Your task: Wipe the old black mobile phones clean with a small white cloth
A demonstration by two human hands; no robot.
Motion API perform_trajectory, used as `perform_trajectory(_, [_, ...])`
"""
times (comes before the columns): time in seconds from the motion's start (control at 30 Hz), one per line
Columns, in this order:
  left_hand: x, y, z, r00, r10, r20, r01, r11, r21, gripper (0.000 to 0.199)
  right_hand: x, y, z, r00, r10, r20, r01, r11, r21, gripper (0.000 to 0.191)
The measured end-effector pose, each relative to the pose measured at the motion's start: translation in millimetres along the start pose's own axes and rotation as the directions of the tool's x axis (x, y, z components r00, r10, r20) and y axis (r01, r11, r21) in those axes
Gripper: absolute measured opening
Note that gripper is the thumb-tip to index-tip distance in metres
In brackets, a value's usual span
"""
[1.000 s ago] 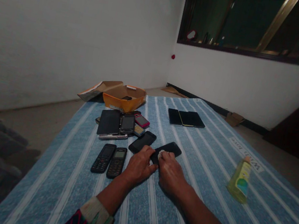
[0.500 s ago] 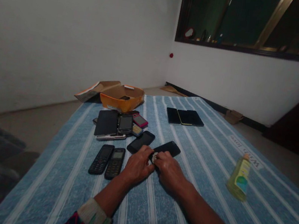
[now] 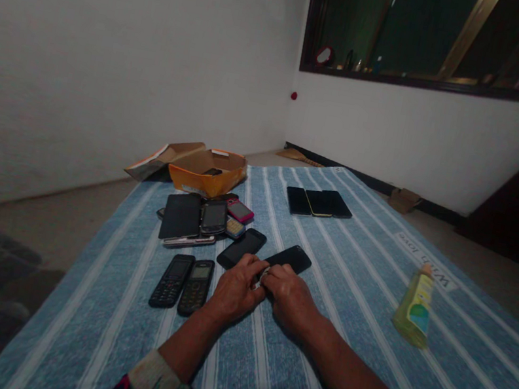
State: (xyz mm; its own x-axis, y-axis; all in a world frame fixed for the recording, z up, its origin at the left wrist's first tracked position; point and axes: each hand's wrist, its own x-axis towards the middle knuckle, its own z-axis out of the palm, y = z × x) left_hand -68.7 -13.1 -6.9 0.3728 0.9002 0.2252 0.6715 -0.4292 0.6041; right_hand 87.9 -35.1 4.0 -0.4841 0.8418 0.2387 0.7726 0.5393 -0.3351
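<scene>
My left hand (image 3: pixel 237 289) and my right hand (image 3: pixel 289 296) meet at the middle of the striped cloth, fingers closed around a small whitish thing (image 3: pixel 262 277) that is mostly hidden. Just beyond my fingers lies a black smartphone (image 3: pixel 290 258), its near end covered by them. Another dark phone (image 3: pixel 242 249) rests beyond my left hand. Two black keypad phones (image 3: pixel 172 280) lie side by side to the left. Behind them is a pile with a black tablet-like slab (image 3: pixel 181 216), a dark touchscreen phone (image 3: pixel 214 217) and a pink phone (image 3: pixel 240 211).
An open orange box (image 3: pixel 207 180) stands at the far left of the cloth (image 3: pixel 339 341). Three dark phones (image 3: pixel 318 202) lie side by side at the far middle. A bottle of yellow-green liquid (image 3: pixel 414 310) lies at the right.
The view has shifted slightly. My hands stay together at the same spot, with the fingers shifted a little around the small whitish thing.
</scene>
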Motion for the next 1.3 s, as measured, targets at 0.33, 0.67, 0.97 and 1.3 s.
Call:
perform_trajectory(0.33, [-0.3, 1.8, -2.6, 1.000, -0.006, 0.012, 0.006, 0.999, 0.037, 0.030, -0.3, 5.8, -2.9, 0.990, 0.137, -0.042, -0.137, 0.990, 0.014, 0.023])
perform_trajectory(0.67, [-1.5, 5.8, -4.6, 1.000, -0.024, 0.020, 0.023, 0.999, 0.043, 0.030, -2.2, 0.0, -7.3, 0.983, 0.181, 0.024, -0.171, 0.961, -0.219, 0.024])
perform_trajectory(0.97, [-1.4, 2.5, -4.0, 1.000, 0.015, -0.004, -0.015, 0.999, 0.036, 0.020, -3.1, 0.7, -0.8, 0.993, 0.120, 0.002, -0.119, 0.988, -0.097, 0.025])
perform_trajectory(1.3, [0.3, -1.3, 1.8, 0.997, 0.010, -0.072, -0.011, 1.000, -0.010, 0.015, -3.6, 0.7, 2.9, 0.996, 0.070, -0.058, -0.057, 0.976, 0.208, 0.022])
